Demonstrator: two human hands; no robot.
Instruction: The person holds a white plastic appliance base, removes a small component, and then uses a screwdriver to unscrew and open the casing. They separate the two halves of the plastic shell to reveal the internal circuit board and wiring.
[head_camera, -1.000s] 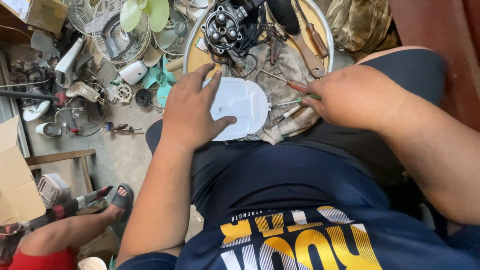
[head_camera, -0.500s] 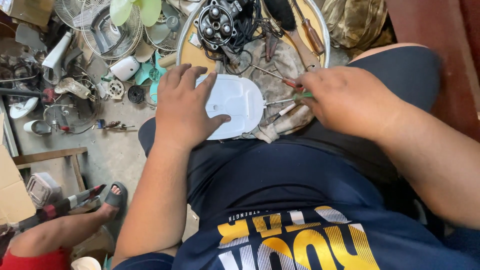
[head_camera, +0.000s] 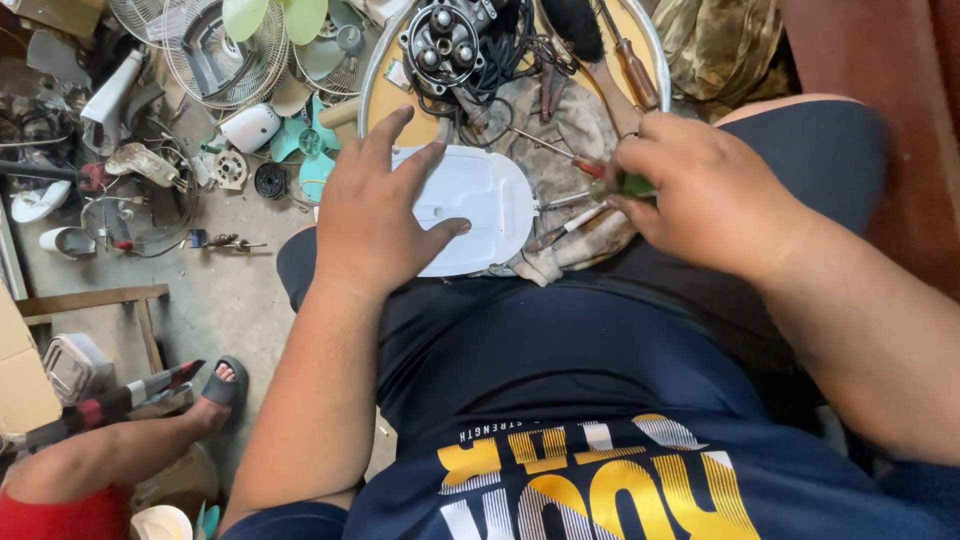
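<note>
I sat over a round tray (head_camera: 655, 40) with a metal rim, balanced in front of my knees, above a grey concrete floor (head_camera: 210, 290) crowded with fan parts. On the tray lay a grubby cloth (head_camera: 570, 130), and on the cloth a white plastic cover (head_camera: 480, 205), roughly oval, smooth side up. My left hand (head_camera: 375, 205) lay flat on the cover's left half, fingers spread and pressing down rather than gripping. My right hand (head_camera: 705, 190) was just right of the cover, fingers curled together around a green-handled tool (head_camera: 630, 185); its handle was mostly buried in my fist, so I could not tell what kind of tool it was. Thin metal shafts (head_camera: 565, 200) ran from that hand toward the cover's right edge.

Beyond the cover, a black motor (head_camera: 445, 45) with tangled cables sat on the far part of the tray, with a wooden-handled screwdriver (head_camera: 630, 65) to its right. Left of the tray the floor held wire fan guards (head_camera: 215, 60), a green blade (head_camera: 275, 15) and small white housings, leaving little bare ground except a strip near a wooden frame (head_camera: 95, 300). Another person's sandalled foot (head_camera: 220, 385) rested there. The tray's near rim was hidden under my arms and lap.
</note>
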